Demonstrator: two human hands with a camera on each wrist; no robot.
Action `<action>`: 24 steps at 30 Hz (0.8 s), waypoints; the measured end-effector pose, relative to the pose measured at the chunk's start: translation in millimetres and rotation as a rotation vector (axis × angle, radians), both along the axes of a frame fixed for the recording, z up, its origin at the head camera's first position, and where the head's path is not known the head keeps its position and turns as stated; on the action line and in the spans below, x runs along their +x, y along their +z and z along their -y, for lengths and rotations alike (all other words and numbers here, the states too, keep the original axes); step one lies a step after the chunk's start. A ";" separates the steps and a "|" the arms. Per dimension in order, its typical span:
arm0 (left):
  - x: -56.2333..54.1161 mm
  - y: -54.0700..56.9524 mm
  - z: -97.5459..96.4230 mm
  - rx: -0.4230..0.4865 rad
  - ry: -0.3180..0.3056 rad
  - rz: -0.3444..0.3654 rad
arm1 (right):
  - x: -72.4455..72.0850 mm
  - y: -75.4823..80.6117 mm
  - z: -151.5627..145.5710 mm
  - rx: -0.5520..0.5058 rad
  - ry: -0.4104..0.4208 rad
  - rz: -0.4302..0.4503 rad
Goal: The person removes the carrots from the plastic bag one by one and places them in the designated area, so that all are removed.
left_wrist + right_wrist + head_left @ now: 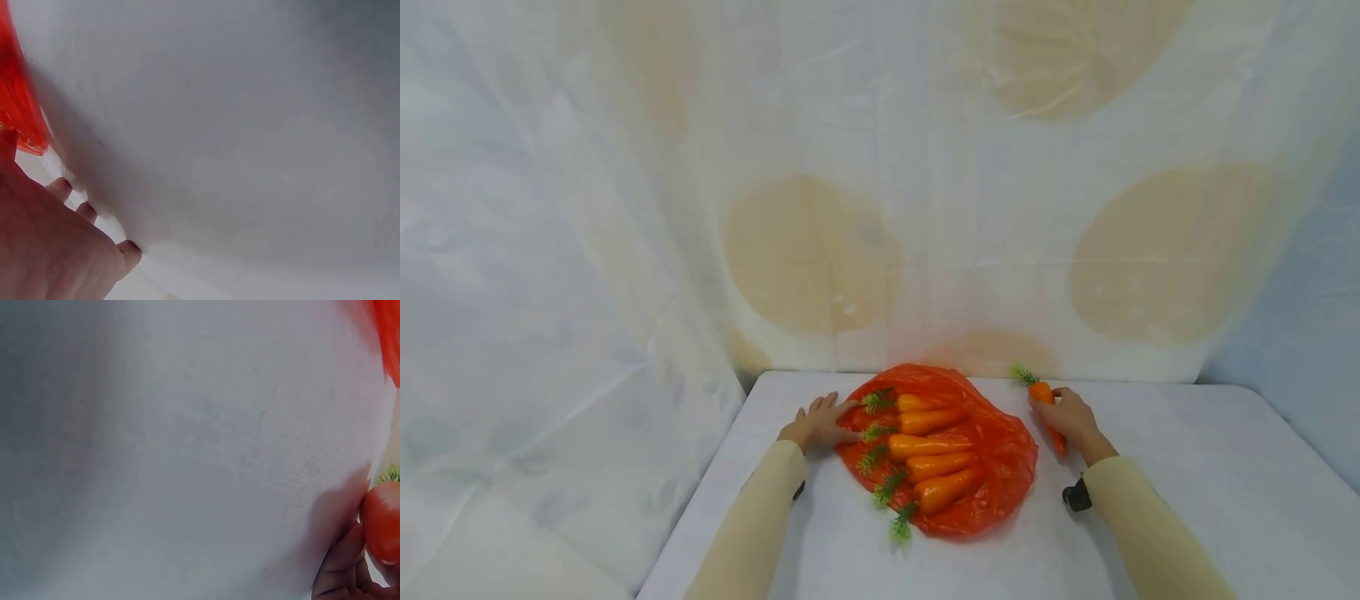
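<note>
A red plastic bag (pixel 1011 450) lies spread on the white table. On it several orange carrots (pixel 931 446) lie side by side, with their green tops (pixel 877 432) toward the left. My left hand (pixel 826 422) is at the bag's left edge, fingers spread, thumb and forefinger touching the plastic. In the left wrist view, other fingertips rest near the table surface. Right of the bag, my right hand (pixel 1073 417) holds a single carrot (pixel 1042 392) between thumb and fingers, its leafy top pointing away from me. The right wrist view shows this carrot's rounded orange body (pixel 382 522) against the fingers.
The white table (pixel 1195 492) ends at a back edge just beyond the bag. A pale curtain (pixel 955 217) with tan round patches hangs behind it. More pale sheeting (pixel 512 333) hangs on the left, and bluish sheeting (pixel 1300 308) on the right.
</note>
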State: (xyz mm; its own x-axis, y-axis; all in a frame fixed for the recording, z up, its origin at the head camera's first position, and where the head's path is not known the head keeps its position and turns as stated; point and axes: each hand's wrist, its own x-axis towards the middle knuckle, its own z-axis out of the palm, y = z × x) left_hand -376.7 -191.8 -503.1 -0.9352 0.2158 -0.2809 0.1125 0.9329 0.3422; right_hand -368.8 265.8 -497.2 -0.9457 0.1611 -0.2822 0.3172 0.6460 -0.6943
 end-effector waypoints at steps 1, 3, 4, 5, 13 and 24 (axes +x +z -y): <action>0.0 0.5 0.5 -0.001 0.002 0.001 | -0.5 -0.3 0.4 -0.002 0.004 -0.002; 0.6 1.2 1.2 0.003 0.005 0.001 | -1.2 -1.0 1.4 0.005 0.012 -0.006; 0.5 0.7 1.7 0.001 0.006 0.008 | -1.3 -1.0 2.0 0.004 0.016 -0.005; -1.0 -1.4 2.3 0.004 0.007 0.005 | -1.1 -0.7 2.6 0.002 0.019 -0.003; -0.9 -6.1 0.3 0.017 -0.001 -0.001 | 2.3 3.7 0.8 0.020 0.035 -0.004; 4.5 0.0 -7.2 0.013 0.002 0.000 | 0.5 4.3 -6.3 -0.010 0.020 0.040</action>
State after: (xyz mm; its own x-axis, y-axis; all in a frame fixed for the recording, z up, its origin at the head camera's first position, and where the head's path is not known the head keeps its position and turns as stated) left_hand -372.2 -184.6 -503.1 -0.9354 0.2180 -0.2784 0.1108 0.9284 0.3548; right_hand -368.3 272.2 -492.9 -0.9366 0.1393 -0.3216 0.3322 0.6456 -0.6876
